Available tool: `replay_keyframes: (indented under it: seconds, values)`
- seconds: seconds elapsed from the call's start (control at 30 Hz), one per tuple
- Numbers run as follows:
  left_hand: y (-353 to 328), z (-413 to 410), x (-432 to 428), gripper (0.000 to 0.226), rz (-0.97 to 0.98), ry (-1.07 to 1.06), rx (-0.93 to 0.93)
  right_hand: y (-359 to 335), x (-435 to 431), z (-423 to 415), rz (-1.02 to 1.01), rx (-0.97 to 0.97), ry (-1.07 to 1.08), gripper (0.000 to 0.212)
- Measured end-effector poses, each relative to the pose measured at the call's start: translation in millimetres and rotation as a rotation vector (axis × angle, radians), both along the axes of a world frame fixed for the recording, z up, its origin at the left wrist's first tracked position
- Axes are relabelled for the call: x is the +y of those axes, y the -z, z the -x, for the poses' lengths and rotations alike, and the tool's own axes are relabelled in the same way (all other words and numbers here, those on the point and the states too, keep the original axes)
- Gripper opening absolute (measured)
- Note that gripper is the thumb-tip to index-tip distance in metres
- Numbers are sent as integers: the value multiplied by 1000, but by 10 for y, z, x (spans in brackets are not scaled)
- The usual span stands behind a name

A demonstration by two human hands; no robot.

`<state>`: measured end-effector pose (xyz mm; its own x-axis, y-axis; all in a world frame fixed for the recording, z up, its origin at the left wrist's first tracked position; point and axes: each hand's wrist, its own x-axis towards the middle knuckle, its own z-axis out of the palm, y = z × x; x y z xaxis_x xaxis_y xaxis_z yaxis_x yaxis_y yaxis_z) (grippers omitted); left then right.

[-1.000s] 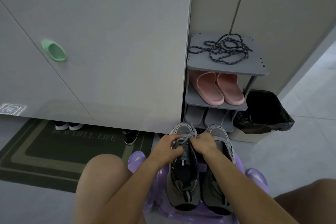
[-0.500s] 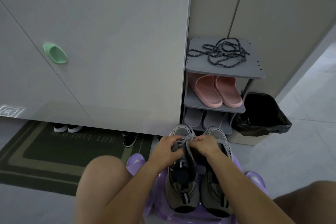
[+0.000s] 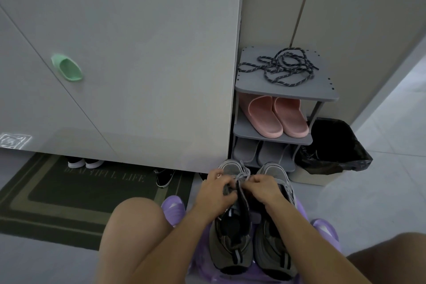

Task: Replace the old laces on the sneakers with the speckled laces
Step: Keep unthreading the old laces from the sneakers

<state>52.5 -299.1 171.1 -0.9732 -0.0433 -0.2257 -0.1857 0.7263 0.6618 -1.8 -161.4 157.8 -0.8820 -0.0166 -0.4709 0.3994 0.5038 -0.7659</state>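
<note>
I count two grey sneakers standing side by side on a purple stool [image 3: 173, 208] between the person's knees, toes pointing away: the left sneaker [image 3: 230, 237] and the right sneaker [image 3: 274, 240]. Both hands are on the left one. The left hand [image 3: 216, 189] has its fingers curled round the old lace [image 3: 244, 176] up by the tongue, and the right hand [image 3: 265, 185] pinches the same grey lace from the other side. Their knuckles cover the eyelets, so I cannot tell how far the lace is threaded.

The speckled laces [image 3: 281, 67] lie in one loose tangle on the top shelf of a grey shoe rack [image 3: 285, 94], beyond the sneakers and well apart from both hands. I cannot count the strands.

The rack has three shelves. The middle one holds two pink slippers [image 3: 280, 120] and the bottom one two grey slippers [image 3: 260, 152]. The sneaker toes stand just in front of that bottom shelf.

To the right of the rack is one bin [image 3: 332, 145] lined with a black bag. To the left is one cabinet door with a green handle [image 3: 66, 68], and a dark doormat [image 3: 69, 193] lies below it. Two white-soled shoes [image 3: 85, 163] and one black shoe [image 3: 164, 176] peek out from under the cabinet.
</note>
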Motion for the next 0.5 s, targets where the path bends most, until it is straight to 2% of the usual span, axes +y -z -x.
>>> replay_keyframes:
  seconds: [0.37,0.5]
  values:
    - [53,139,201,25,230,-59,45,29,50,-2,37,16,-26,36]
    - [48,181,205,22,298,-31,69,43,56,6,81,5,-6,22]
